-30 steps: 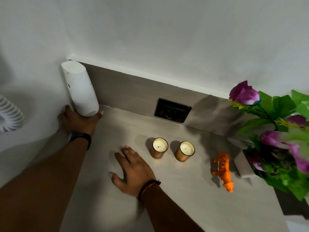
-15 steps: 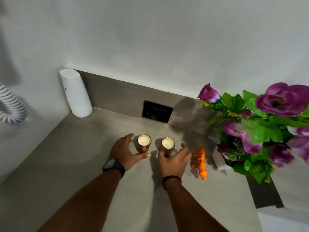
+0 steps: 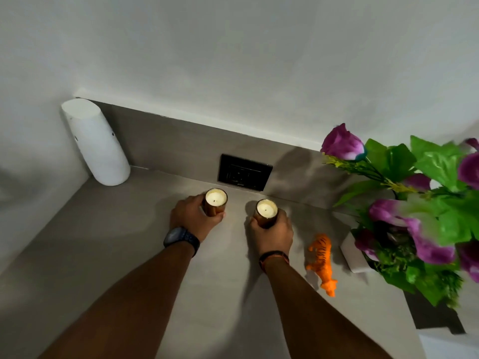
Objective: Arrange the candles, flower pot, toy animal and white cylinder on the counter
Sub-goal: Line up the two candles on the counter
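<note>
Two small candles in copper-coloured glasses stand on the grey counter (image 3: 103,255) near the back wall. My left hand (image 3: 190,220) is wrapped around the left candle (image 3: 215,203). My right hand (image 3: 273,233) grips the right candle (image 3: 266,211). An orange toy tiger (image 3: 322,260) stands just right of my right hand. Beside it is the white flower pot (image 3: 351,255) with purple flowers and green leaves (image 3: 420,211). The white cylinder (image 3: 97,145) stands upright in the far left corner, apart from both hands.
A black wall socket (image 3: 245,172) sits in the grey backsplash just behind the candles. White walls close the counter at the back and left. At the lower right the counter ends at a dark gap (image 3: 438,317).
My left hand left the white cylinder and came to the left candle. My right hand rose from the counter to the right candle. Both hands have closed on the candles, which now stand farther apart.
</note>
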Motion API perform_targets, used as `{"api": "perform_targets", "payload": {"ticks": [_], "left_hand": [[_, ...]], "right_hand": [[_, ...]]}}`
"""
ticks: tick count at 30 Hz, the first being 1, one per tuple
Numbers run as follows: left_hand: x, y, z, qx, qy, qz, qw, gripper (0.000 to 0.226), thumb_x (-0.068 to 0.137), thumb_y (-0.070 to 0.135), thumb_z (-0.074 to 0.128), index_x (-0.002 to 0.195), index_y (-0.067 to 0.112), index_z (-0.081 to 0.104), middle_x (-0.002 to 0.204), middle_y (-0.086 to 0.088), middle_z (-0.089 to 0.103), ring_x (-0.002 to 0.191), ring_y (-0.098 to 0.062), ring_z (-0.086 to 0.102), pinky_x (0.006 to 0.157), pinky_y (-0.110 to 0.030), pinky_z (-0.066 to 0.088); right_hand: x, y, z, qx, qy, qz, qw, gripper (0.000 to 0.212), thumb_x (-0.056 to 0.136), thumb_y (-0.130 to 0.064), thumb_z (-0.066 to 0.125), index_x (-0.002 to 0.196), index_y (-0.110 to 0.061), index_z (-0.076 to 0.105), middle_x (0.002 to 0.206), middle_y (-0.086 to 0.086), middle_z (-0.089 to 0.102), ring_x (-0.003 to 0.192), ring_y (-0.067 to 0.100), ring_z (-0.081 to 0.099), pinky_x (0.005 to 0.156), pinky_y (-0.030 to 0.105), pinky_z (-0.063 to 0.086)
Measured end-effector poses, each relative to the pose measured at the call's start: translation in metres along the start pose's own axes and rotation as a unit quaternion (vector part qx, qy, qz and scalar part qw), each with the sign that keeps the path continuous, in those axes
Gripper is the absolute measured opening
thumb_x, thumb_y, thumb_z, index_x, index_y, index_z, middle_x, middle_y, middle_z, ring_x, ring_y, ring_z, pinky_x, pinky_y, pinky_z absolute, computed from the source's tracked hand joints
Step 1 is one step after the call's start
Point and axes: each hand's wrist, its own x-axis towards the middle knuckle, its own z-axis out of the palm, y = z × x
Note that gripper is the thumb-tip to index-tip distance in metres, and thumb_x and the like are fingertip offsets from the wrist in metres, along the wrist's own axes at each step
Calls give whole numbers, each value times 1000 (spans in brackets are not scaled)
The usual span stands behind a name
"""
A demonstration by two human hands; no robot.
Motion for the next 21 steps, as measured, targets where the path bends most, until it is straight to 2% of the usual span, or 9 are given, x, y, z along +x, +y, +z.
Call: {"api": "perform_targets", "payload": {"ticks": [4, 11, 16, 19, 21], "left_hand": [[25, -2, 1, 22, 2, 4, 1000, 61, 64, 52, 81, 114, 20, 65, 105, -11, 69, 98, -34, 59, 84, -38, 47], [41, -4, 2, -25, -2, 0, 1000, 60, 64, 45, 83, 115, 20, 64, 109, -10, 68, 102, -32, 58, 88, -38, 46], [30, -4, -1, -63, 23, 22, 998, 86, 53, 46, 90, 125, 14, 56, 119, -13, 63, 109, -33, 55, 95, -46, 45], [19, -2, -6, -87, 33, -16, 996, 103, 50, 51, 91, 134, 12, 45, 128, -15, 53, 115, -33, 50, 98, -49, 44], [6, 2, -8, -88, 50, -25, 995, 106, 49, 54, 89, 135, 13, 43, 131, -16, 48, 118, -34, 46, 100, -49, 42]], "right_hand": [[18, -4, 11, 9, 17, 4, 1000, 52, 67, -35, 77, 112, -18, 56, 109, 9, 60, 99, 30, 59, 87, 41, 52], [34, -8, 22, 11, 26, -2, 1000, 56, 68, -31, 79, 117, -15, 56, 114, 11, 58, 104, 31, 56, 89, 35, 45], [26, -10, 19, 28, 15, -9, 999, 78, 62, -40, 84, 126, -17, 46, 125, 10, 50, 112, 29, 53, 95, 39, 45], [19, -15, 11, 41, 29, -25, 998, 81, 61, -38, 85, 128, -16, 45, 126, 12, 49, 113, 30, 52, 94, 38, 44], [11, -18, 3, 43, 36, -38, 998, 79, 63, -37, 84, 129, -15, 45, 125, 12, 49, 114, 31, 51, 93, 36, 44]]}}
